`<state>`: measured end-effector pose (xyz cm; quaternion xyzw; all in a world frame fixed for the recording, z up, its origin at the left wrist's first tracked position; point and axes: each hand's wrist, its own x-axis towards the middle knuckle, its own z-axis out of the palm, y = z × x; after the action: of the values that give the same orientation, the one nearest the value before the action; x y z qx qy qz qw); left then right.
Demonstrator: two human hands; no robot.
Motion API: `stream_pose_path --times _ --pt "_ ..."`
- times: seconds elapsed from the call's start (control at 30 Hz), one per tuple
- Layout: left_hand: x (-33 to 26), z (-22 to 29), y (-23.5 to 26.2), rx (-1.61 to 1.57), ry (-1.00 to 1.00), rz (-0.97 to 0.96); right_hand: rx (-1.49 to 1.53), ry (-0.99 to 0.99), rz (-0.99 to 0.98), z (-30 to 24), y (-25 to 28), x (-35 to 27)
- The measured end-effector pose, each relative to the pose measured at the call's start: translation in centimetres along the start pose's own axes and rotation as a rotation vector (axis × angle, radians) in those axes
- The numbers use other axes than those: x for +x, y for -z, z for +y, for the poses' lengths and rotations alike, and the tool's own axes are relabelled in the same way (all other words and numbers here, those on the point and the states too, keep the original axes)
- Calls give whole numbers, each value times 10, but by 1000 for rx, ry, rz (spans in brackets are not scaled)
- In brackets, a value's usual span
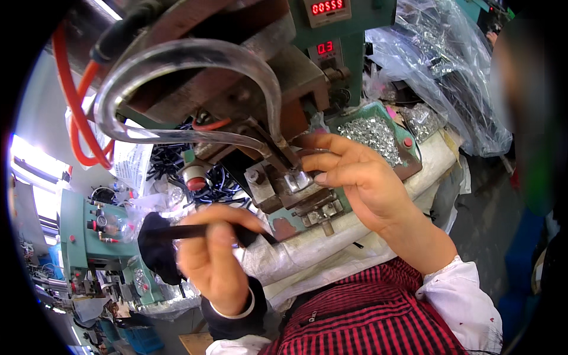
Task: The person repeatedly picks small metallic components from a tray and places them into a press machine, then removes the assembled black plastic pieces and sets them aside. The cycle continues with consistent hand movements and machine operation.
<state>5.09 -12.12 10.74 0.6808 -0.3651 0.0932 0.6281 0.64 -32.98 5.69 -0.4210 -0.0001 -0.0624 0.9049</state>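
Note:
My left hand [214,260] pinches a thin black strap [195,231] between thumb and fingers; the strap runs right toward the base of the press. My right hand [358,177] reaches into the green press machine [331,65], its fingertips resting at the small metal die [297,179] under the press head. Whether the right fingers hold a small part is hidden. A clear curved tube [195,56] loops over the press head down to the die.
A tray of small silver metal parts [371,133] lies just behind my right hand. Red hoses [74,112] hang at left. Another green machine [89,231] stands at lower left. Plastic bags of parts [438,65] pile at upper right. A blurred person stands at right.

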Motion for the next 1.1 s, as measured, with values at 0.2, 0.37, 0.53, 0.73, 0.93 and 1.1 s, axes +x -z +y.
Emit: stream_pose_path --times 0.2,0.37,0.53,0.73,0.93,1.1 --pt "-28 -15 -38 -833 1136 -355 -1703 555 530 12 73 -6" --pt "-19 -35 -54 -799 1145 -237 -1837 488 585 34 123 -12" --pt "-19 -32 -53 -738 1089 -202 -1620 623 670 27 143 -3" --pt "-25 -45 -49 -742 952 -305 -1597 574 555 26 155 3" --pt "-91 -62 39 24 557 -516 -1476 556 608 22 190 1" --pt "-222 -59 120 740 1003 -823 -1168 473 667 19 193 -3"
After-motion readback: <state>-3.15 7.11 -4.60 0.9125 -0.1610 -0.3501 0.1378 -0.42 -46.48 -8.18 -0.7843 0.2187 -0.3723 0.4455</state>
